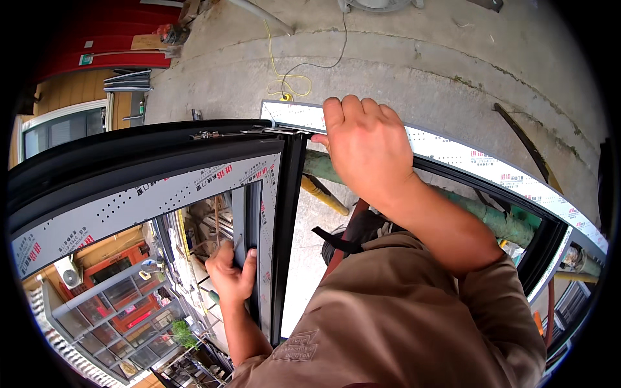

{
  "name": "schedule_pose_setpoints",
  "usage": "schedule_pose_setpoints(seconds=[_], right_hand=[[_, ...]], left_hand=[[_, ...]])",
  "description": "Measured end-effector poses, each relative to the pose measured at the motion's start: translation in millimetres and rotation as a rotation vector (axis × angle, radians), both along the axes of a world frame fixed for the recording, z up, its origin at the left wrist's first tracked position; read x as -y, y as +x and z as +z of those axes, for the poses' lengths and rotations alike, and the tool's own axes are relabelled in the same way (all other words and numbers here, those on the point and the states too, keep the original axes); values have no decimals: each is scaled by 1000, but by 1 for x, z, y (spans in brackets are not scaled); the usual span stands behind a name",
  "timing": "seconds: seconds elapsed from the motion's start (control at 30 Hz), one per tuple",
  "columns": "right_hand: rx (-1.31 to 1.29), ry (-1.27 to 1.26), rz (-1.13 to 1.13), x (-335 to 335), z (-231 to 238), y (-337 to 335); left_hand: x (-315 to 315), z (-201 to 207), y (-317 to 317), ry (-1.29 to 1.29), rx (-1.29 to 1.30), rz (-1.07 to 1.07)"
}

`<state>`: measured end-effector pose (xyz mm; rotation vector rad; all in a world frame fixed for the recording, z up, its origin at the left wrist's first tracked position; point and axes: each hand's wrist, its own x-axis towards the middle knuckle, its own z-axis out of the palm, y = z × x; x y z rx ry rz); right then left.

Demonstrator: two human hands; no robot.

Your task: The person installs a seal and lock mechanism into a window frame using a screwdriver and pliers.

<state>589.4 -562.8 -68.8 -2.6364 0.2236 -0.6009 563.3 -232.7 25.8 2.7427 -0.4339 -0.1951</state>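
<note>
Likely heavy and stiff, the sash (155, 187) is favouring edge holds — the left hand (233, 277) is sitting alongside, grip unclear; the right hand (369, 147) is clasping the frame (446, 147).

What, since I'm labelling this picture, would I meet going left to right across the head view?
White fan unit, green plant, left hand, black upright profile, right hand, dark bar.
</note>
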Motion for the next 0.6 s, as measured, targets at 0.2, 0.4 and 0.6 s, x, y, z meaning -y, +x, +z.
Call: schedule_pose_setpoints(seconds=[0.2, 0.4, 0.6], right_hand=[[2, 22, 12, 2, -10, 3], [-10, -9, -24, -3, -13, 4], [-2, 9, -32, -1, -12, 7]], left_hand=[[-12, -4, 0, 14, 25, 3], [-13, -3, 2, -73, -91, 34], [-23, -6, 2, -137, -106, 60]])
